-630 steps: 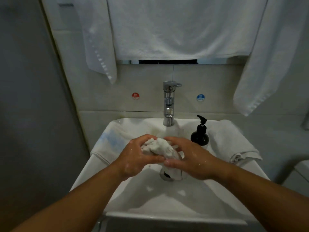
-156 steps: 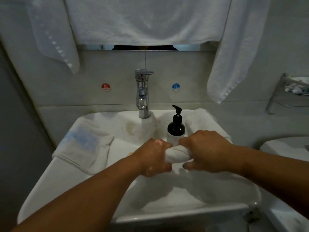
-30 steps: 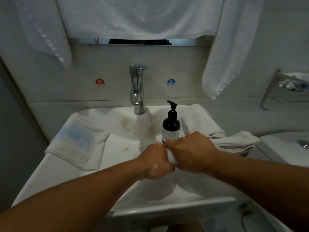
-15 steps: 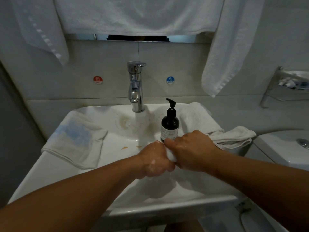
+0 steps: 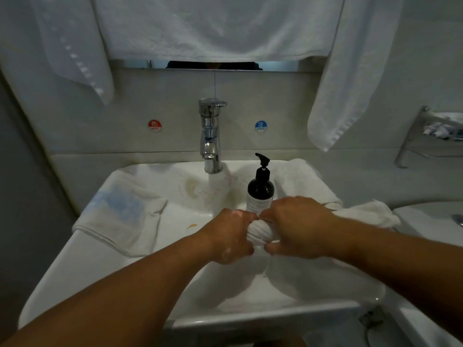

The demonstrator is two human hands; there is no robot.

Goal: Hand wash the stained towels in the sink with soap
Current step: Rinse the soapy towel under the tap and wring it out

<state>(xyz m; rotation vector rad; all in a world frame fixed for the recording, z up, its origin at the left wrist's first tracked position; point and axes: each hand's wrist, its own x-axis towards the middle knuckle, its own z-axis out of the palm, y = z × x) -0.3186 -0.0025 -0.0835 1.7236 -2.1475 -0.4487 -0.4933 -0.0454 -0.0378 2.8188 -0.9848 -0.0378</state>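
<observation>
Over the white sink (image 5: 120,279) my left hand (image 5: 229,237) and my right hand (image 5: 299,227) both grip a rolled, twisted white towel (image 5: 260,235); only a short stretch of it shows between the fists. A black soap pump bottle (image 5: 260,189) stands on the rim just behind my hands. On the sink's left rim lies a folded towel with a blue stain (image 5: 122,211). Another white towel (image 5: 323,194) is draped over the right rim. The chrome tap (image 5: 210,136) stands at the back; no water stream is visible.
Large white towels (image 5: 213,26) hang from a rail above the tap and at both sides. Orange marks (image 5: 191,225) sit inside the basin. A metal wall rack (image 5: 431,136) is at the right, and a second white fixture (image 5: 431,219) lies below it.
My hands have drawn slightly apart since half a second ago, so more of the twisted towel shows between them. They stay over the basin in front of the bottle.
</observation>
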